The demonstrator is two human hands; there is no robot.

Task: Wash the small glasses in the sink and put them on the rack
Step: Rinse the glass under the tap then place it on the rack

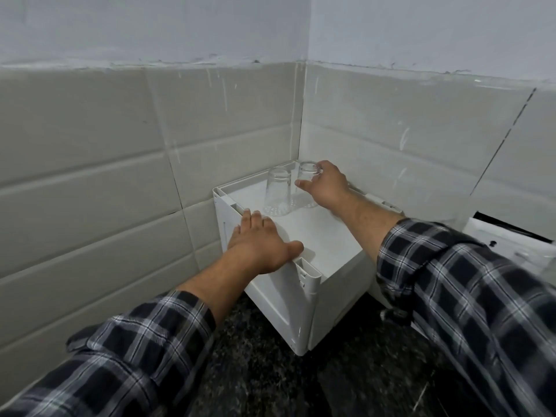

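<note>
My right hand (325, 185) grips the far glass (305, 176), inverted on the rack (325, 236); my left hand (258, 240) rests open on its edge; I should release gently, not knocking the near glass (278, 191).

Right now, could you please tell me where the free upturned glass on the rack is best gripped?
Probably round its narrow upturned base, from above-left: the free glass stands rim-down, and the right hand on the second glass crowds its right.

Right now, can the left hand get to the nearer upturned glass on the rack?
Probably yes: the left hand rests flat on the rack, and bare surface lies between it and the nearer glass.
</note>
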